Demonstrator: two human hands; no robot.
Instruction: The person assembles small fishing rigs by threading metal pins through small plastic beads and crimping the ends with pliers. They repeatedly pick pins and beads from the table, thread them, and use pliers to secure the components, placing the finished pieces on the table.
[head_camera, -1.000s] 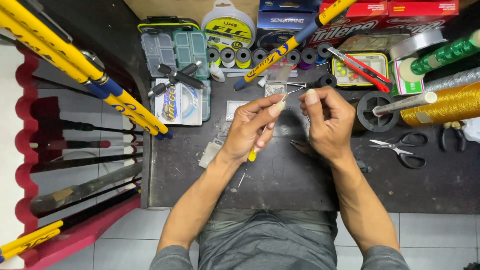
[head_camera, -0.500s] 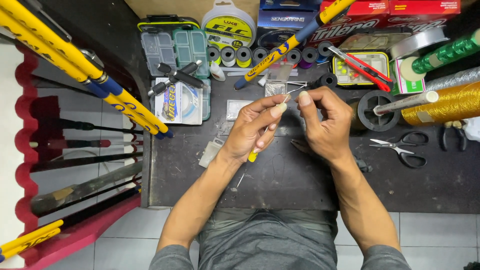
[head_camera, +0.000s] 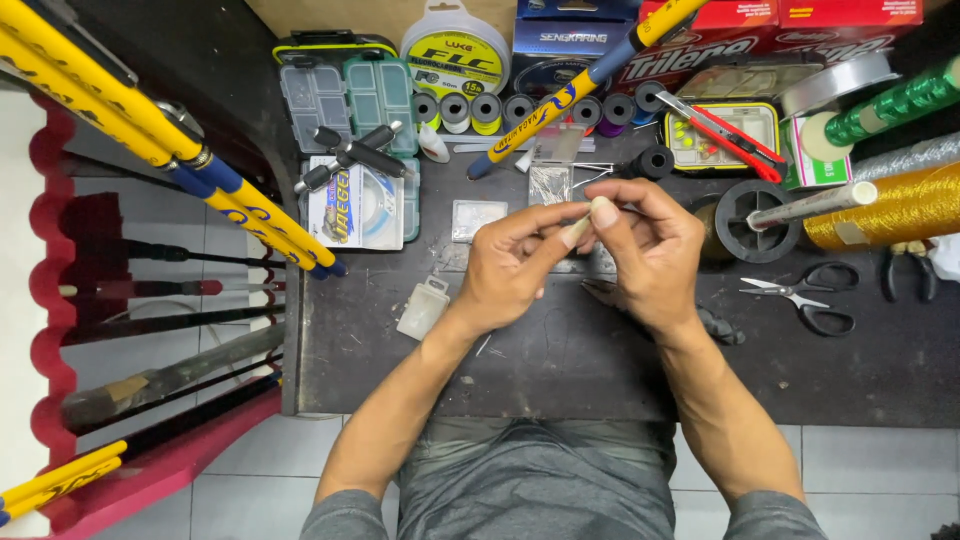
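Pinching a small pale piece (head_camera: 590, 215) between thumb and fingers of both left hand (head_camera: 510, 265) and right hand (head_camera: 650, 250), above the dark desk (head_camera: 600, 370). Fingers pressed together at the tips. Scissors (head_camera: 805, 297) lying just right, small clear box (head_camera: 423, 308) just left.

A: What do the left hand (head_camera: 510, 265) and right hand (head_camera: 645, 250) pinch?
B: A small pale piece (head_camera: 590, 215); its kind is too small to tell, and any line between the fingertips cannot be made out.

A: Which items are cut off?
B: The yellow rods (head_camera: 150, 140) run past the left edge; the gold thread spool (head_camera: 890, 205) and green spool (head_camera: 890, 105) pass the right edge. The right hand hides part of the dark tool (head_camera: 720, 325) beneath it.
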